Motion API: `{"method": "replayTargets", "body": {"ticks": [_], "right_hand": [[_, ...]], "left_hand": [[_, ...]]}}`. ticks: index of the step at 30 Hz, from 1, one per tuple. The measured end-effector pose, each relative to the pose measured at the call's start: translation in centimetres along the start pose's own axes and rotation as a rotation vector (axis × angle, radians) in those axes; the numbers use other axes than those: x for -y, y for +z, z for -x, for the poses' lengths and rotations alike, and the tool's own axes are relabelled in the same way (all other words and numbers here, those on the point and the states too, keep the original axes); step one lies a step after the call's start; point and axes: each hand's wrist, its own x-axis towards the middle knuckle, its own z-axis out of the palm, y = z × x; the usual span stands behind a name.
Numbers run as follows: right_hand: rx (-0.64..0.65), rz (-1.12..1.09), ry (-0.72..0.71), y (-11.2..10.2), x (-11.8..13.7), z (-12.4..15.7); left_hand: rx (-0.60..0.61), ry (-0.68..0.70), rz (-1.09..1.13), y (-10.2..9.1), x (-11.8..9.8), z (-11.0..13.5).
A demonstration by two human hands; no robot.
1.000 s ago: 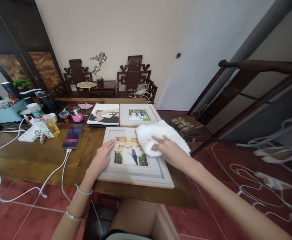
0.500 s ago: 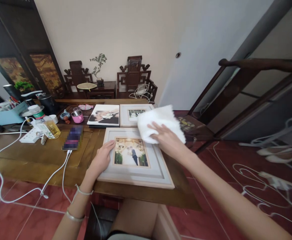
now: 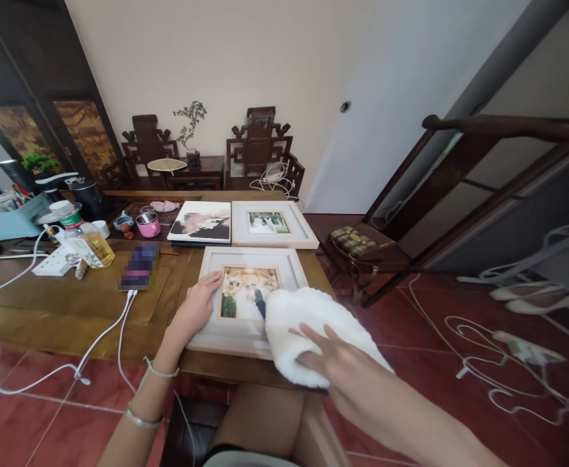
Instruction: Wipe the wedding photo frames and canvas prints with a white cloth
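- Picture frame lies flat on the tabletop, near edge closest to the person.
- Change: white cloth has swung down from the far right side to the near right corner; half a second ago it was up by the second frame.
- Result: far right corner now uncovered; near right corner hidden, plus the lower right part of the photo. The cloth work is now at the near right, by my read.
- Right hand: grip closed on the cloth, fingertips on top, part of the hand tucked in the fold.
- Left hand: unmoved, grip not clenched, fingers laid along the frame's left side; seems to steady it.
- Second frame fully in view again, beyond the first; also the checked bag on the chair seat.
- Cloth overhangs the frame's edge; contact underneath hidden, can't tell how firm.
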Motion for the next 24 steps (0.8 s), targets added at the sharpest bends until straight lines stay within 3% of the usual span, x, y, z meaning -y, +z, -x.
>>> {"method": "replayTargets", "body": {"ticks": [3,8,11,14,20,24], "right_hand": [[-0.092,0.053,0.027,-0.2,-1.6,-2.8],[-0.260,0.155,0.069,-0.6,-6.4,-9.7],[-0.305,0.207,0.071,-0.6,-7.4,-11.3],[-0.243,0.182,0.028,-0.5,-5.9,-9.1],[0.044,0.020,0.023,-0.4,-0.5,-0.9],[0.078,-0.015,0.063,0.0,2.8,-1.7]], "left_hand": [[0.006,0.022,0.000,-0.2,0.1,0.0],[0.018,0.038,0.000,-0.2,0.4,0.0],[-0.014,0.032,0.024,0.1,0.6,0.1],[-0.050,0.019,0.050,0.4,0.8,0.1],[-0.068,-0.009,0.050,0.9,0.9,0.0],[-0.084,-0.014,0.055,0.9,0.7,0.0]]}}
